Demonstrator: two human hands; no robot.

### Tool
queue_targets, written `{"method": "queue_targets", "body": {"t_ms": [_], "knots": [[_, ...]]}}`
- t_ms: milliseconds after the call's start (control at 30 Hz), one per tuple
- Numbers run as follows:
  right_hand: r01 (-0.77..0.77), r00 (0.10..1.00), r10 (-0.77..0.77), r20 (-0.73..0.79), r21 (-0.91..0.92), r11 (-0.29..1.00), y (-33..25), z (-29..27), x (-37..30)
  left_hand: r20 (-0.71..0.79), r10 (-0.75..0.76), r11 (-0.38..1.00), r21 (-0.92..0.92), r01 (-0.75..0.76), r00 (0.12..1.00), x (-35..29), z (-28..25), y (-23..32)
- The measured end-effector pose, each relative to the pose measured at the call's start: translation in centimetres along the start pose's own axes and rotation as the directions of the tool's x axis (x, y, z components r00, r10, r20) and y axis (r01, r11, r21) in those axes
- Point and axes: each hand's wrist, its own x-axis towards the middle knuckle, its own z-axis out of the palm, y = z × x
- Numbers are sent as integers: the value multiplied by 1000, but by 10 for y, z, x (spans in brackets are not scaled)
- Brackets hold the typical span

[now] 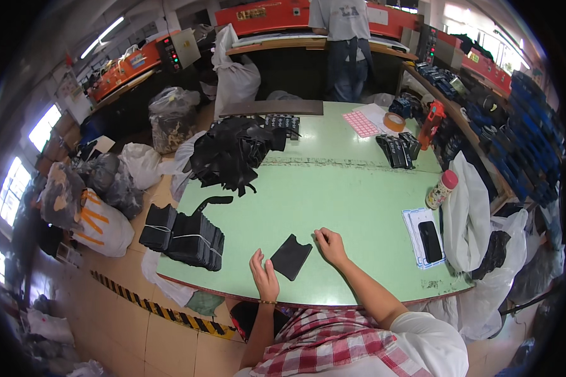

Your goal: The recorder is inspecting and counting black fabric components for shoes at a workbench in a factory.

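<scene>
A flat black piece with a curved notch in its upper edge lies on the green table between my hands. Just left of it is my left hand, open, its fingers stretched and slightly apart, with nothing visible in it. My right hand rests beyond the piece's right corner, fingers curled in; whether anything is inside them is hidden. To the left, stacks of similar black pieces stand bound with thin ties, a curved black strip behind them. Farther back lies a heap of black cut pieces.
At the right lie a phone on papers and a bottle with a pink lid. Tape, a red-orange tool and bundled dark pieces sit farther back. Stuffed bags crowd the left floor. A person stands beyond the table.
</scene>
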Motion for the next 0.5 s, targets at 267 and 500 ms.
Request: {"method": "queue_targets", "body": {"t_ms": [267, 500], "knots": [[6, 1000, -6, 11, -3, 1000, -1, -1, 0, 4, -5, 1000, 4, 5, 1000, 0, 0, 5], [1, 1000, 0, 16, -27, 1000, 1, -2, -1, 2, -6, 1000, 6, 6, 1000, -1, 1, 2]]}}
